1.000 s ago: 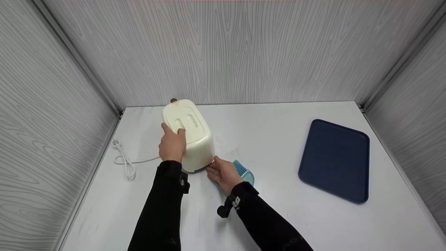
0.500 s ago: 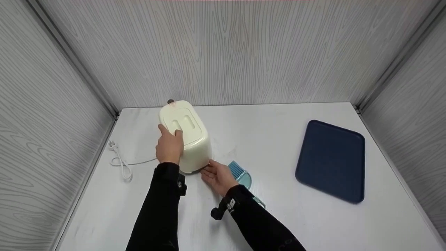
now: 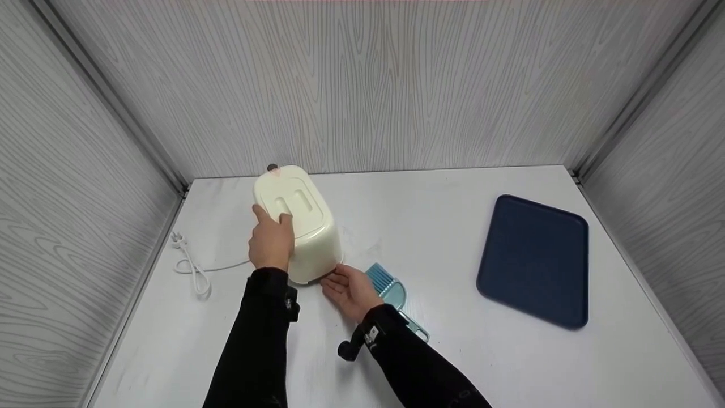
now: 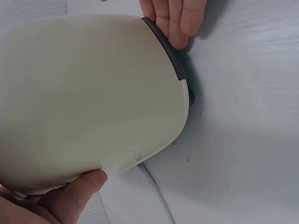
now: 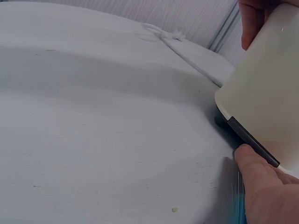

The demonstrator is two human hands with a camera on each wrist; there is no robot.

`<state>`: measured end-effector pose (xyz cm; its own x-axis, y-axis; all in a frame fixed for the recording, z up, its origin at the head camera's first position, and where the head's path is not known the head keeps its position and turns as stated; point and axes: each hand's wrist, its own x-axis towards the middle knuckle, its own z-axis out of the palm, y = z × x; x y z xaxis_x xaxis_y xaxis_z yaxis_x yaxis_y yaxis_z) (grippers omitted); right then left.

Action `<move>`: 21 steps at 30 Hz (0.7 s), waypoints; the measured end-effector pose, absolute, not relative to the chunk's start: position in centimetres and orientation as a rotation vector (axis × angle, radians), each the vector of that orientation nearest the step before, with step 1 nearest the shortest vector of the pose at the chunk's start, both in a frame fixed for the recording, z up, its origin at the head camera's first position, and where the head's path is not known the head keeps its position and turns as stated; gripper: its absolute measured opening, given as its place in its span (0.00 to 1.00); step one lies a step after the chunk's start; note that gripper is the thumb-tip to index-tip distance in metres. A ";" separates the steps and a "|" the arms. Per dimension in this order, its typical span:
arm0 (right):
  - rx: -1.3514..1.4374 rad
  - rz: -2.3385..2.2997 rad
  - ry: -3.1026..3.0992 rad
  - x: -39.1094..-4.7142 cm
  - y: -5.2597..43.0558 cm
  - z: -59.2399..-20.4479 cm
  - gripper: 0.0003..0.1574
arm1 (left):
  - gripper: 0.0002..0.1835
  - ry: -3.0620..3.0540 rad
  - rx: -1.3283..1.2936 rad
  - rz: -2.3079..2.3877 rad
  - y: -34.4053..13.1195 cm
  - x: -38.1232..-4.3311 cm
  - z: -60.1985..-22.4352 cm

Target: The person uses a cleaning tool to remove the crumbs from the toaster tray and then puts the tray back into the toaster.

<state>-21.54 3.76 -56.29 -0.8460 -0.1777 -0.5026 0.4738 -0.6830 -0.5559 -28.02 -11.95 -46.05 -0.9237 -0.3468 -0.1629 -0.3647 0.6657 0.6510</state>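
Note:
A cream toaster [image 3: 317,255] with a lid on top, marked by two oblong recesses, stands left of the middle of the table. My left hand [image 3: 272,241] grips its upper left edge, thumb on the lid and fingers along the side. At its near lower edge, my right hand [image 3: 351,292] has its fingers extended, palm partly turned up. These fingers touch the toaster's dark strip [image 4: 166,49], seen in the left wrist view; the right wrist view shows a fingertip just below that dark strip [image 5: 252,141]. Just right of my right hand lies a light blue brush [image 3: 392,292], its handle partly covered by my sleeve.
A white power cord with a plug [image 3: 195,272] lies looped at the left and runs to the toaster. On the right side lies a dark blue tray [image 3: 532,260]. Grey wood-grain panels [image 3: 362,85] wall in the white table on three sides.
The right hand has turned its palm upward and straightened its fingers at the toaster's lower edge, exposing more of the brush. The left hand keeps its hold. The whole view has shifted slightly.

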 end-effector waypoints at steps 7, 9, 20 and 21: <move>0.586 -2.524 1.002 -21.5 3.6 -56.4 0.26 | 0.43 2.838 -0.616 1.123 -11.9 -27.9 -45.9; 0.584 -2.525 1.007 -21.4 3.6 -56.4 0.26 | 0.42 2.839 -0.620 1.122 -11.9 -27.8 -45.8; 0.621 -2.516 1.036 -21.5 3.3 -56.4 0.25 | 0.42 2.854 -0.635 1.108 -11.6 -27.7 -45.7; 0.623 -2.513 1.041 -21.5 3.3 -56.5 0.25 | 0.42 2.856 -0.640 1.108 -11.6 -27.7 -45.7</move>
